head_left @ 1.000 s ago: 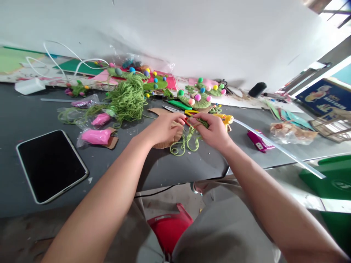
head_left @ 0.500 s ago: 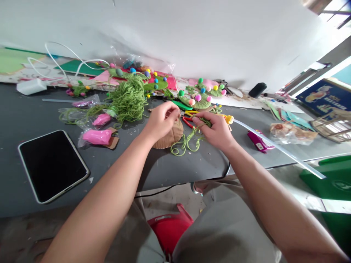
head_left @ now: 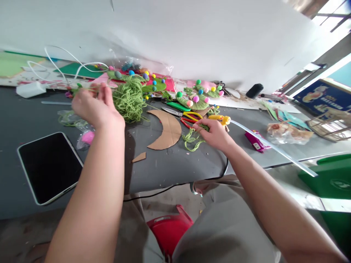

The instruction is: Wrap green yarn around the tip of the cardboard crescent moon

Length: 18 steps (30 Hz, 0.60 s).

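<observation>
Pinching loose green yarn loops near centre, the right hand should grip lightly; whether the left hand, upper left, pinches anything is unclear.

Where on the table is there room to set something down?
Mainly the nearly bare front patch, bordered by the cardboard crescent, small cardboard scrap and table's near edge. A smaller patch lies between right forearm and purple box. The back is crowded with yarn and pompoms.

Blue sign: small yellow "100%", a bit blurry | white words under it: too fuzzy to read | green bin: pale round mark, no words clear
</observation>
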{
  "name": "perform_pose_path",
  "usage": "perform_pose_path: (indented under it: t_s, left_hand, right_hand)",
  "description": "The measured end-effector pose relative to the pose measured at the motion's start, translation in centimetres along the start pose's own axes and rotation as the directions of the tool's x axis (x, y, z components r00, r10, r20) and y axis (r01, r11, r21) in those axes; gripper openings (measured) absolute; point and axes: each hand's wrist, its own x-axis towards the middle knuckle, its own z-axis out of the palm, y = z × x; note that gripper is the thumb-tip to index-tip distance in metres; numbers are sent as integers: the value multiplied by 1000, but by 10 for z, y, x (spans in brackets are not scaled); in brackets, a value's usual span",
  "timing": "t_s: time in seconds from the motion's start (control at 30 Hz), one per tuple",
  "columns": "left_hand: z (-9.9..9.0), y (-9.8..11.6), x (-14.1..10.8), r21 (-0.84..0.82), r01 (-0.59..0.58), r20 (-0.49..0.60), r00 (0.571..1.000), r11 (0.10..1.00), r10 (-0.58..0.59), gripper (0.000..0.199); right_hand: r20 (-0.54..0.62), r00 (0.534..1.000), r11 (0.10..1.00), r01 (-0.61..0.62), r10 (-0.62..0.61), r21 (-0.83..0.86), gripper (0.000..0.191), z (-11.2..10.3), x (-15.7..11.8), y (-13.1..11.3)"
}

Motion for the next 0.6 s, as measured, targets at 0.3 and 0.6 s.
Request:
perform_pose_path:
  t_s: [0.3, 0.6]
  left_hand:
    - [-10, -23, -81, 264, -556, 964, 188, 788, -190, 43]
    - [-8, -26, -72, 383, -515, 879, 460, 767, -130, 13]
  right_hand:
    - [-66, 993, 990, 103, -97, 96, 32, 4, -3, -14]
    - [-45, 995, 992, 97, -94, 74, 32, 5, -5, -15]
